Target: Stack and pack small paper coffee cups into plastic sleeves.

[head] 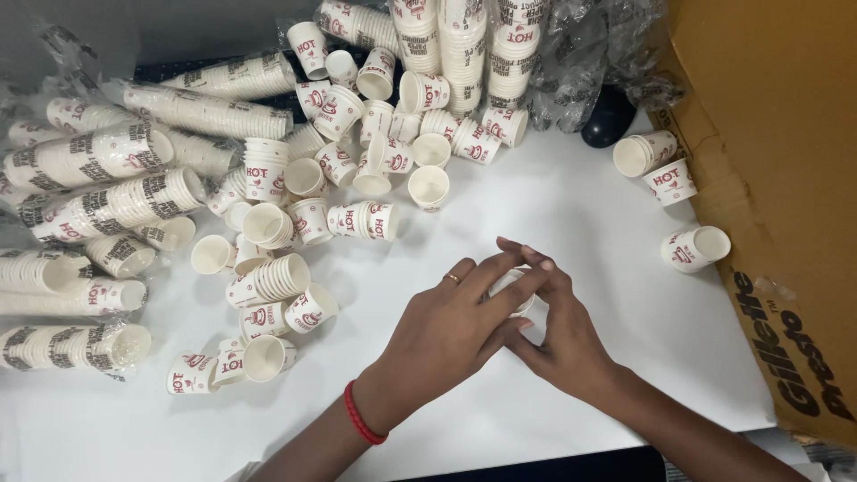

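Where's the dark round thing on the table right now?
In the head view, the dark round object sits at the top right of the white table, between crumpled plastic wrap and the cardboard box.

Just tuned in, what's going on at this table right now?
A person has both hands together over a white table, the left hand and right hand closed around a small white paper cup that is mostly hidden by the fingers. Loose cups with red print lie scattered further up, long nested stacks in plastic sleeves lie at the left, three more cups sit beside a cardboard box at the right.
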